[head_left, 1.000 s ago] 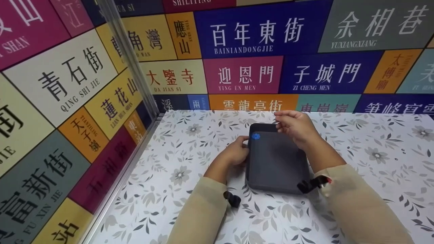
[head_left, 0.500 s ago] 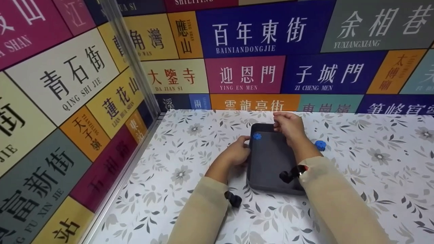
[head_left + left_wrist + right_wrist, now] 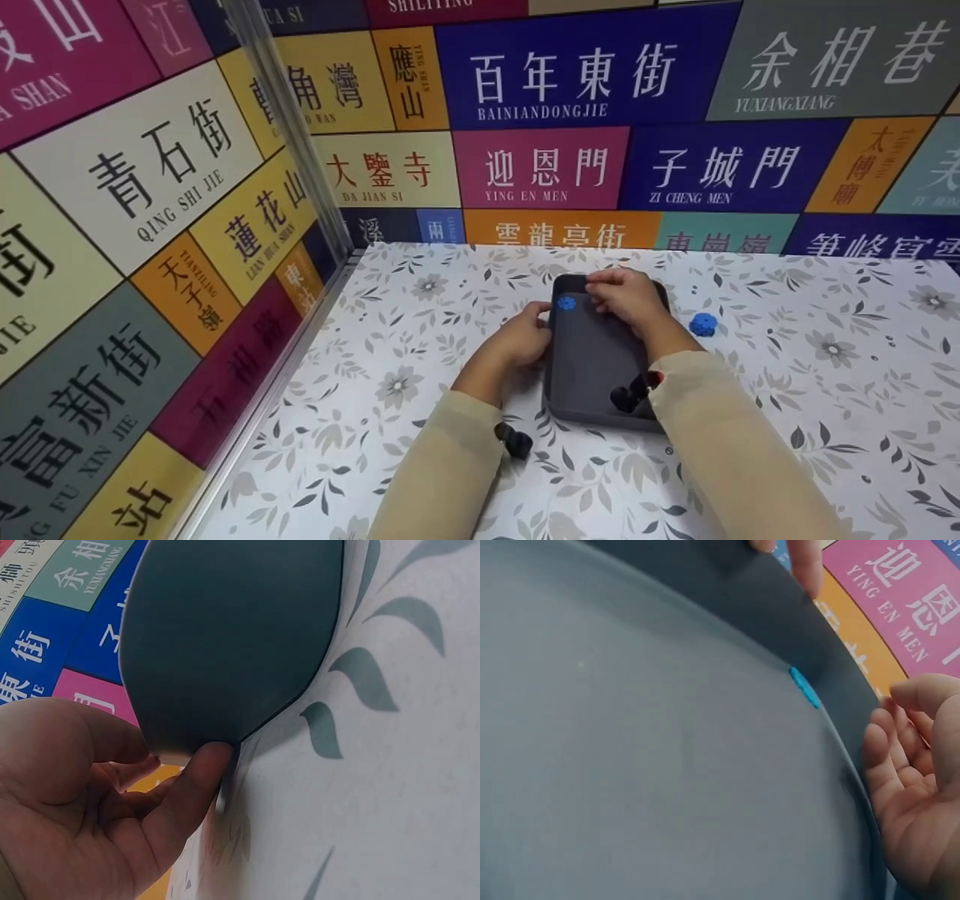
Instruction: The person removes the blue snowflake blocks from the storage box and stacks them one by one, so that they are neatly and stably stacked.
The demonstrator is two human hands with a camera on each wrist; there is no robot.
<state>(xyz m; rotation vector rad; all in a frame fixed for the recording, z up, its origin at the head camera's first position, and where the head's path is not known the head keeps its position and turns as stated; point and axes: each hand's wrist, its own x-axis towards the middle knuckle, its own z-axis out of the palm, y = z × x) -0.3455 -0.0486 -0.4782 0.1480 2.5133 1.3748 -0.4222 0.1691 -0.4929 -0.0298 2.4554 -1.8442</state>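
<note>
A dark grey rectangular tray [image 3: 600, 360] lies on the patterned table. My left hand [image 3: 523, 337] grips its left wall; in the left wrist view that hand's thumb and fingers [image 3: 142, 802] pinch the tray's edge [image 3: 240, 652]. Inside the tray's far left corner lies a small blue flower-shaped piece [image 3: 566, 303], also seen as a blue sliver [image 3: 804, 687] in the right wrist view. Over the tray's far end hovers my right hand [image 3: 626, 300], fingers bent with thumb and forefinger close together. Whether they pinch something small is hidden.
To the right of the tray, a small heap of blue pieces [image 3: 703, 324] lies on the white leaf-patterned table [image 3: 795, 420]. Walls covered in coloured name panels [image 3: 540, 166] border the table's back and left. A black camera [image 3: 514, 441] is fixed at the left sleeve.
My right hand has moved left and nearer over the tray's far end. The blue heap, hidden behind the right arm at first, now shows. My left hand and the tray have stayed put.
</note>
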